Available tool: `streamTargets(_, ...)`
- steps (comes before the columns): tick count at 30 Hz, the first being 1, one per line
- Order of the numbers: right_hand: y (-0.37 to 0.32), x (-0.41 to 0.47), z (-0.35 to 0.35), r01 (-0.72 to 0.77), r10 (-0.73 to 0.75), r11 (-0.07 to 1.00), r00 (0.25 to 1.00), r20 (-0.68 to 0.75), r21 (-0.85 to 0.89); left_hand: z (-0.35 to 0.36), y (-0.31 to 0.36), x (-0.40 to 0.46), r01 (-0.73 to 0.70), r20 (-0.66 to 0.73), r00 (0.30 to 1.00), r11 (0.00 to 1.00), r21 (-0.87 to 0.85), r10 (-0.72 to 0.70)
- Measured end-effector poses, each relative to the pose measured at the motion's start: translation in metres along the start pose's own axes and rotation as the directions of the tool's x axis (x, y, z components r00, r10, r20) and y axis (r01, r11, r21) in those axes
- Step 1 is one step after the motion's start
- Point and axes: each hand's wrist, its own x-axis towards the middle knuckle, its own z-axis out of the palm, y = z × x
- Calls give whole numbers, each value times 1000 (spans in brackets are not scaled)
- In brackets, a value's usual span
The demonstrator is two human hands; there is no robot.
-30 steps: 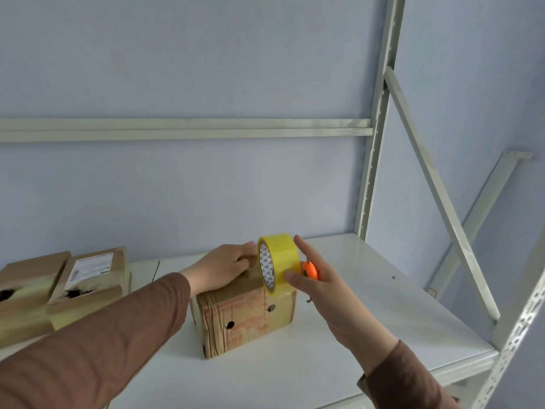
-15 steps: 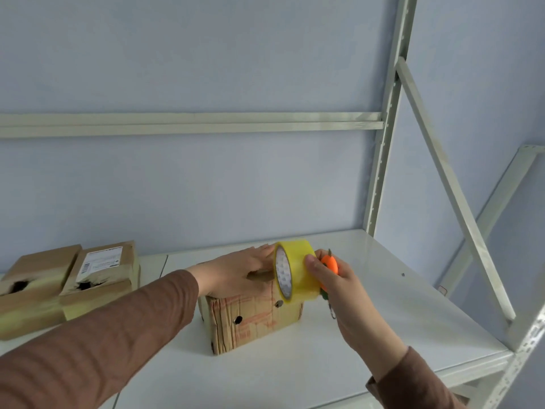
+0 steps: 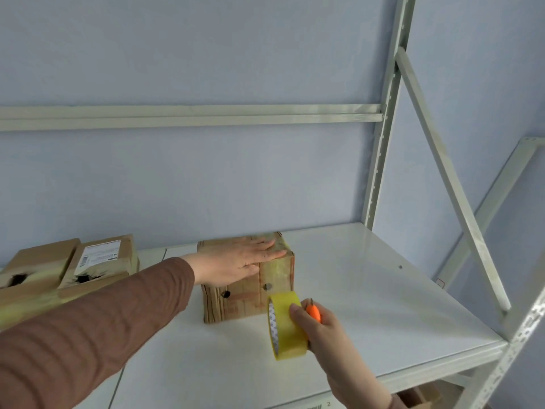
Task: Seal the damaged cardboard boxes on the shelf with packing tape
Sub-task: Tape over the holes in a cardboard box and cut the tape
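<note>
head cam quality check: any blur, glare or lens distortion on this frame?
Head view: light soft and even, with a faint sheen on the white shelf and only weak shadows under the box; wide-angle bowing shows in the slanted shelf upright; the left sleeve at the near edge looks soft and stretched; the tape roll and right hand are fairly sharp.

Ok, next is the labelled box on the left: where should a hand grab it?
Grip the labelled box across its two long sides, coming from above. It lies flat with its torn hole on the near face, and another box crowds its left side.
</note>
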Motion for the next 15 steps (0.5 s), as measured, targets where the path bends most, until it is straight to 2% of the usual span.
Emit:
streamTargets(4,4,4,27,39,-38,999,999,30,-36,0,-4,-4,90,-87,993,992,87,-83)
streamTargets(6,6,2,32,32,-30,999,999,39,-31,7,2,-10,179,-210,967,970,165,-143)
streamTargets(7,8,1,32,30,-28,999,999,40,-40,13,8,-15,220,-320,934,962,165,-158)
streamTargets(8,10,1,31,29,-26,998,999,40,-61,20,16,-21,241,-454,875,965,107,-168)
streamTargets(9,12,0,31,27,-23,996,999,40,-81,29,27,-28,226,-592,785,974,-4,-185)
streamTargets(11,15,-1,29,22,-18,995,999,46,-93,53,49,-38,125,-774,554,950,-285,-305)
streamTargets(12,16,-1,29,22,-18,996,999,52,-88,64,61,-41,60,-761,482,883,-466,-434)
streamTargets(13,17,-1,28,23,-19,996,998,56,-85,72,73,-41,14,-660,474,754,-656,-583)
streamTargets(14,18,-1,28,23,-17,996,998,60,-89,78,83,-38,19,-477,525,570,-822,-705)
streamTargets(15,18,-1,27,20,-14,996,998,61,-90,81,90,-34,63,-256,603,365,-929,-756)
